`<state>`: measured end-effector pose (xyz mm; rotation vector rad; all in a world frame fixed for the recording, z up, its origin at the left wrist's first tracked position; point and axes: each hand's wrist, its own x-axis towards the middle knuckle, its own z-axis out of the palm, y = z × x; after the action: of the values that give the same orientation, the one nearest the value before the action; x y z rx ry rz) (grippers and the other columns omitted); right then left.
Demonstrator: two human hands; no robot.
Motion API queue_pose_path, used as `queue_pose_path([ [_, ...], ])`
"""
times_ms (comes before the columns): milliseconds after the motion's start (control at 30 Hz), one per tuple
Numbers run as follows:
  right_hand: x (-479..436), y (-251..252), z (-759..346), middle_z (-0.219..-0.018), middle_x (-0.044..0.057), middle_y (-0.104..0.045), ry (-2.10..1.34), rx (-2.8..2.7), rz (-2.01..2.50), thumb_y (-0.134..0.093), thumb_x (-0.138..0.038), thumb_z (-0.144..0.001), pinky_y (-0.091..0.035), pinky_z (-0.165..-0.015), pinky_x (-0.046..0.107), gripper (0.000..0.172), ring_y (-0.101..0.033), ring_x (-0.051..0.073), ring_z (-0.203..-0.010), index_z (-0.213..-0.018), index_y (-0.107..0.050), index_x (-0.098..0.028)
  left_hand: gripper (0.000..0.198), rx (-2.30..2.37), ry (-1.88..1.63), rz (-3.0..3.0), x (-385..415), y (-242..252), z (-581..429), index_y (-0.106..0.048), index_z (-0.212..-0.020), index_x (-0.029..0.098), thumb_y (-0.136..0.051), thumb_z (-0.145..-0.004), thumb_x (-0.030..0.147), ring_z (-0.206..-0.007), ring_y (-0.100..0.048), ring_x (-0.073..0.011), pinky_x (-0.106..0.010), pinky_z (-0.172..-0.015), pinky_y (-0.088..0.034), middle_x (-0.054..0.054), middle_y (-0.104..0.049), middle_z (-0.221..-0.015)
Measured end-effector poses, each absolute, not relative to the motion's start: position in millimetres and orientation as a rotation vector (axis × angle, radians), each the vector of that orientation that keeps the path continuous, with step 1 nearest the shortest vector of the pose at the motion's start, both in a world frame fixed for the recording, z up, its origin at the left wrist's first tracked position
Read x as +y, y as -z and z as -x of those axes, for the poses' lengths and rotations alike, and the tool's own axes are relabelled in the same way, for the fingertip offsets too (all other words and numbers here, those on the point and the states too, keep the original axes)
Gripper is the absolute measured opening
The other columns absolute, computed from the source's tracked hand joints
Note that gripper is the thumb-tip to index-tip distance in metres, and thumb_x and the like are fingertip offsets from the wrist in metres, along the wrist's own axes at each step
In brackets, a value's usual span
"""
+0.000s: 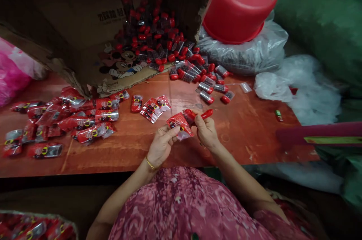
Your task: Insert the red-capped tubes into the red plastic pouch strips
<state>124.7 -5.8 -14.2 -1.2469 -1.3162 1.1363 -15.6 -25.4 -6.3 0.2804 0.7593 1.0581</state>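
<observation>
A: Near the front edge of the table (pixel 249 130), at its middle: what do your hands hold?
B: Your left hand (pixel 162 145) pinches a red packet (pixel 180 125). Your right hand (pixel 207 131) has its grip closed on a red-capped vial (pixel 206 113) at the packet's mouth.
A: Progress?
B: Seemingly midway. Filled packets (pixel 76 121) lie towards the left edge, and many loose vials (pixel 183 74) lie heaped at the far edge, spilling from the carton (pixel 85 17).

Red packet (pixel 180 125), tilted red-capped vial (pixel 206 113)

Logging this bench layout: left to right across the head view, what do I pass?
pink bag, pile of red packets, left hand gripping a red packet, right hand pinching a red-capped tube, white plastic bag, green sack
</observation>
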Motion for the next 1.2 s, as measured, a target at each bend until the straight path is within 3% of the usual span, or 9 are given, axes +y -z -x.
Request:
queue_pose_path([
  [133, -2.7, 19.9, -122.1, -0.054, 0.000, -0.054, -1.202, -1.133, 1.276, -0.043, -0.071, -0.073, -0.045, -0.044, 0.027, 0.059, -0.049, 0.012, -0.045, -0.088, -0.065, -0.018, 0.022, 0.746, -1.121, -0.302, -28.1, 8.8, 20.2, -0.070, -0.075, 0.015, -0.077, -0.058, 0.027, -0.071, -0.064, -0.0144, -0.025, -0.070, -0.049, -0.002, -0.072, -0.077],
  [300, 0.5, 12.8, -126.4, -0.047, -0.003, -0.048, -1.202, -1.114, 1.215, -0.049, -0.071, -0.070, -0.042, -0.040, 0.023, 0.056, -0.046, 0.010, -0.040, -0.077, -0.065, -0.017, 0.026, 0.731, -1.203, -0.279, -27.0, 11.4, 19.7, -0.070, -0.079, 0.019, -0.078, -0.057, 0.031, -0.085, -0.064, -0.0171, -0.030, -0.080, -0.048, -0.003, -0.072, -0.087],
  [433, -0.5, 5.6, -121.3, -0.058, 0.000, -0.057, -1.196, -1.217, 1.213, -0.054, -0.065, -0.071, -0.045, -0.049, 0.025, 0.049, -0.052, 0.011, -0.051, -0.077, -0.065, -0.017, 0.021, 0.814, -1.223, -0.408, -26.6, 15.9, 9.8, -0.070, -0.072, 0.019, -0.078, -0.057, 0.030, -0.069, -0.064, -0.0132, -0.026, -0.070, -0.051, -0.001, -0.072, -0.077],
  [600, -0.8, 4.3, -114.4, -0.080, 0.001, -0.060, -1.100, -1.221, 1.229, -0.059, -0.047, -0.076, -0.048, -0.060, 0.025, 0.042, -0.055, 0.011, -0.064, -0.108, -0.054, -0.021, 0.021, 0.963, -1.297, -0.663, -27.5, 26.1, 8.2, -0.072, -0.083, 0.018, -0.074, -0.064, 0.028, -0.077, -0.064, -0.0141, -0.026, -0.078, -0.051, -0.002, -0.072, -0.084],
  [700, 1.1, 5.7, -116.0, -0.084, 0.002, -0.059, -1.057, -1.305, 1.250, -0.050, -0.037, -0.081, -0.047, -0.064, 0.026, 0.035, -0.055, 0.012, -0.069, -0.113, -0.050, -0.021, 0.020, 1.018, -1.284, -0.748, -29.5, 31.4, 10.5, -0.072, -0.081, 0.016, -0.072, -0.065, 0.029, -0.074, -0.064, -0.0146, -0.027, -0.075, -0.051, -0.003, -0.072, -0.080],
  [900, 4.9, -3.2, -127.5, -0.081, 0.002, -0.059, -1.004, -1.771, 1.276, -0.039, -0.030, -0.085, -0.042, -0.066, 0.026, 0.024, -0.054, 0.013, -0.071, -0.095, -0.057, -0.018, 0.013, 1.109, -1.201, -0.908, -27.9, 23.2, 16.4, -0.071, -0.068, 0.014, -0.071, -0.062, 0.026, -0.064, -0.062, -0.0146, -0.025, -0.066, -0.051, -0.003, -0.071, -0.069],
  [1200, 14.8, -18.6, -139.2, -0.049, -0.002, -0.046, -0.827, -2.208, 1.546, -0.041, -0.043, -0.087, -0.025, -0.049, 0.022, 0.042, -0.041, 0.008, -0.047, -0.057, -0.050, -0.016, 0.013, 1.063, -1.038, -1.081, -24.6, 27.0, 14.9, -0.070, -0.065, 0.015, -0.068, -0.064, 0.028, -0.062, -0.064, -0.0168, -0.025, -0.062, -0.050, -0.005, -0.071, -0.067],
])
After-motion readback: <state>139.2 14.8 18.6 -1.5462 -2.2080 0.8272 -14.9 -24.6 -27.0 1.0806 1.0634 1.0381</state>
